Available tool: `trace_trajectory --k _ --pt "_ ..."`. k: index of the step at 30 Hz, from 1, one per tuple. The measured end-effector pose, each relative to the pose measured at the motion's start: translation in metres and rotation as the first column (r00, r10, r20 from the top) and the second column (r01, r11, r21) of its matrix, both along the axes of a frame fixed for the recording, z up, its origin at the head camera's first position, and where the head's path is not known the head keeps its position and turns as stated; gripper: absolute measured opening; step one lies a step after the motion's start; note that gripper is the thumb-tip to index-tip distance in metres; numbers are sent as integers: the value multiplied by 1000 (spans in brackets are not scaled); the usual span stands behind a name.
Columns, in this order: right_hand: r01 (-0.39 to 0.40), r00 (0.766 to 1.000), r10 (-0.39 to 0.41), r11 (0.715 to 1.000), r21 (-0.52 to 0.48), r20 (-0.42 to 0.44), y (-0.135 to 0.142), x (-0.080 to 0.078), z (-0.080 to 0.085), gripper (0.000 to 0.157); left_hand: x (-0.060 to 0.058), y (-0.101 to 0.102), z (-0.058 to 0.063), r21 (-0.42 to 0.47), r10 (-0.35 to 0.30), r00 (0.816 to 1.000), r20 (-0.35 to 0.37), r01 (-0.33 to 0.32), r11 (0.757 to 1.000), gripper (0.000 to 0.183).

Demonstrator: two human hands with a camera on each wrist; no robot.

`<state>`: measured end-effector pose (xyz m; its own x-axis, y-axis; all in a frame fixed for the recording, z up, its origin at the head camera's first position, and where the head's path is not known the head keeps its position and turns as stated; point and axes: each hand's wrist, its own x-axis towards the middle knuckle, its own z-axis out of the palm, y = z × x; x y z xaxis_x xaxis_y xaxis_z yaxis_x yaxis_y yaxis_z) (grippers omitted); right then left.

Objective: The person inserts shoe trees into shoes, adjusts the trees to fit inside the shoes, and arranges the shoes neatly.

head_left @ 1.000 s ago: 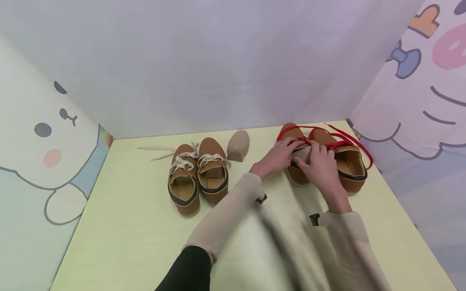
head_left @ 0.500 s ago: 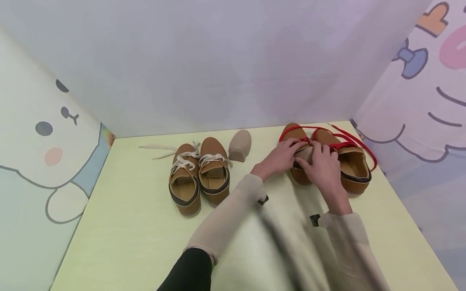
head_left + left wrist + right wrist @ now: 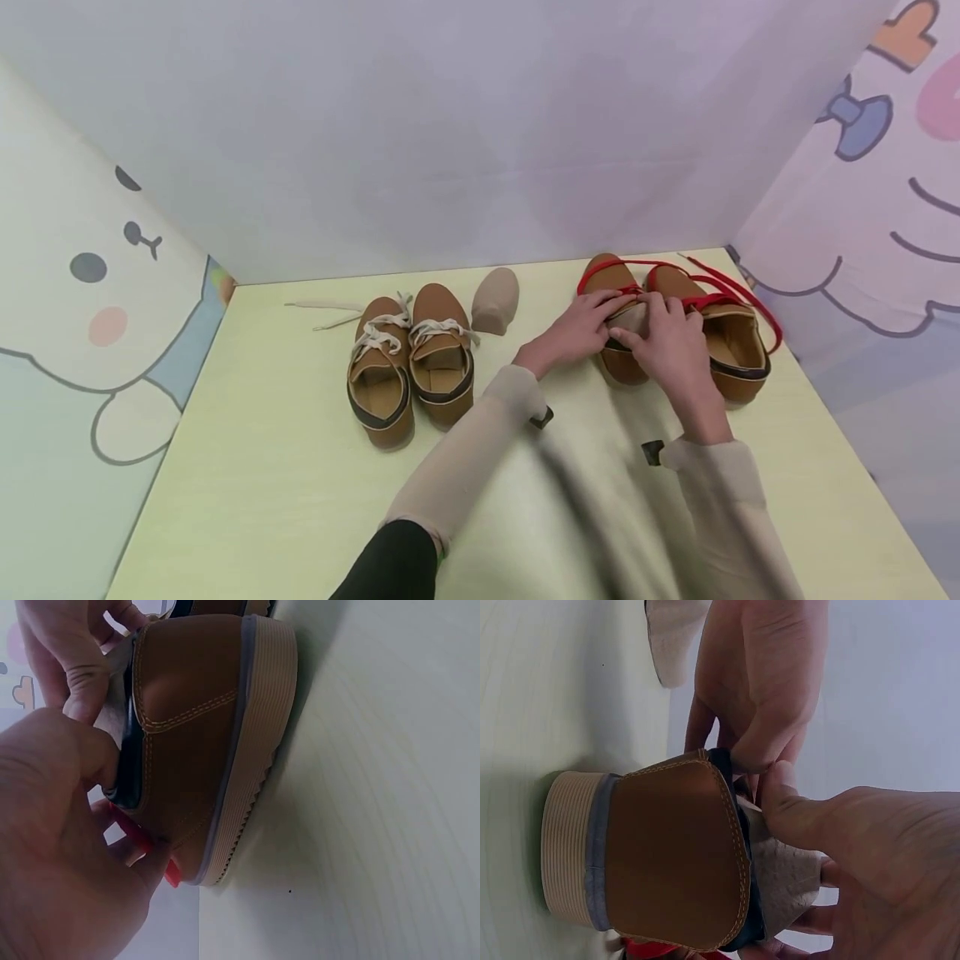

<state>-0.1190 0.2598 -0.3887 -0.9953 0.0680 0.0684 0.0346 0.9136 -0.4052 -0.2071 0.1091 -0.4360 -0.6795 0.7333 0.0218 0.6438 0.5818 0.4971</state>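
The inner brown shoe point(image 3: 624, 367) of the right-hand pair stands on the table with a beige shoe insert point(image 3: 784, 874) in its opening. My left hand point(image 3: 572, 330) grips this shoe, thumb at the dark collar point(image 3: 132, 769) and fingers along the side by the red lace point(image 3: 133, 827). My right hand point(image 3: 677, 354) holds the insert, its thumb near the heel side and its fingers behind. Most of the insert's front is hidden inside the shoe. Beside it stands the matching brown shoe point(image 3: 738, 383), open at the top.
Left of my hands stands a second brown pair, a left shoe point(image 3: 390, 432) and a right shoe point(image 3: 433, 302), with white laces. A loose beige insert point(image 3: 495, 302) lies beside them. A printed cloth wall point(image 3: 480, 167) borders the pale table point(image 3: 262, 467) at the back.
The view has shifted slightly. Both hands stay at the shoe and insert, with only small finger movements.
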Motion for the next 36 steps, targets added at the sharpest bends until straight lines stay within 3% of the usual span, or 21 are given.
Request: trace_trajectory --k 14,16,19,23,26,28,31,34,36 --pt "-22 1000 21 997 -76 -23 6 -3 -8 71 4 -5 -4 21 -8 1000 -2 8 1000 63" --pt "-38 999 36 995 -89 -27 10 -5 -8 73 5 -3 -4 42 5 1000 -12 -4 999 62" --pt "-53 999 52 993 -104 -12 15 -6 -5 75 12 0 -5 95 77 997 -20 -74 993 59" --pt "-61 996 67 991 -120 51 20 -6 0 78 26 2 -9 181 240 968 -67 -224 958 47" --pt "-81 992 93 989 -126 88 23 -6 3 80 36 -1 -10 233 315 939 -136 -278 932 35" --pt "-103 988 117 985 -135 99 25 -5 5 79 42 -4 -10 251 322 928 -189 -271 929 26" --pt "-141 982 157 980 -140 109 30 -5 6 74 49 -6 -12 226 289 910 -297 -227 947 18" --pt "-158 976 179 974 -163 126 33 -6 6 71 55 -6 -16 167 246 889 -387 -195 967 18" --pt "-159 973 185 970 -182 135 34 -7 5 69 57 -5 -18 139 231 884 -406 -190 972 21"
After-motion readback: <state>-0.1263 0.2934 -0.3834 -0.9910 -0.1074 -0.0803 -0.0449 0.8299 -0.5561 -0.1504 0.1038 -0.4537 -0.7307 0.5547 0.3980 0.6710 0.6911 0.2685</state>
